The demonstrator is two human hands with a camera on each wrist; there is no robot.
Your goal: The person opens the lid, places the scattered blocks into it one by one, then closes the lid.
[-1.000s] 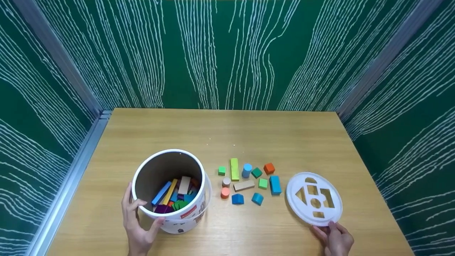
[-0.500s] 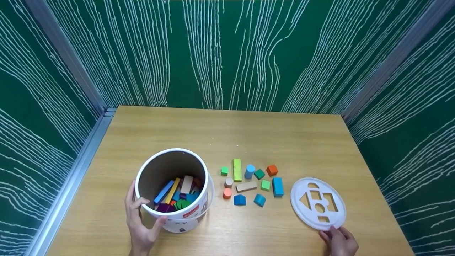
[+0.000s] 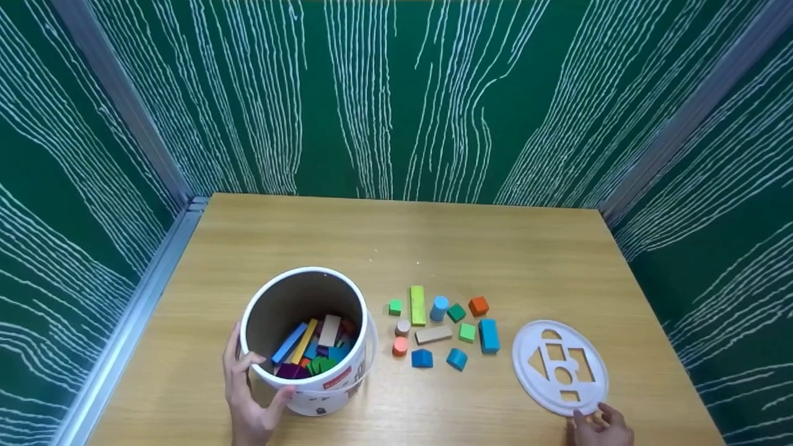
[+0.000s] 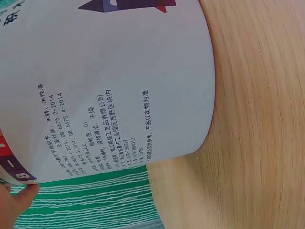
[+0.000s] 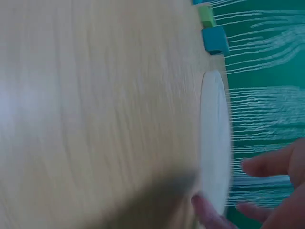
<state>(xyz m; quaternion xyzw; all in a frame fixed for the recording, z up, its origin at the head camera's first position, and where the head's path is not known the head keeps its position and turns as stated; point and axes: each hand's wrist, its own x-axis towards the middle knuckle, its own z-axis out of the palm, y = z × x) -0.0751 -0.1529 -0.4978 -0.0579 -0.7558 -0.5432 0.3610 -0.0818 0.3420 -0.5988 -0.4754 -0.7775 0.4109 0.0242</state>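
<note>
My left hand (image 3: 248, 402) holds the near left side of a white bucket (image 3: 319, 404), one finger over its rim and the thumb on its front wall. Several coloured wooden blocks (image 3: 302, 344) lie inside the bucket. In the left wrist view, fingertips (image 4: 29, 193) touch the bucket's printed wall (image 4: 119, 57). On the table at right lies a round white lid (image 3: 545, 390) with shaped holes. At its near edge is my right hand (image 3: 604, 428), fingers spread and gripping nothing. The right wrist view shows the lid (image 5: 214, 138) edge-on, a fingertip (image 5: 202, 202) close beside it; contact is unclear.
Several loose blocks lie on the wooden table (image 3: 458, 409) between bucket and lid, among them a lime bar (image 3: 417, 305), a blue cylinder (image 3: 440, 308) and a red-orange cube (image 3: 478, 305). Green walls (image 3: 421, 99) with white lines enclose the table's back and sides.
My right hand has let go of the lid's near edge and drawn slightly back, its fingers spreading. The left hand stays on the bucket. The head view has shifted a little.
</note>
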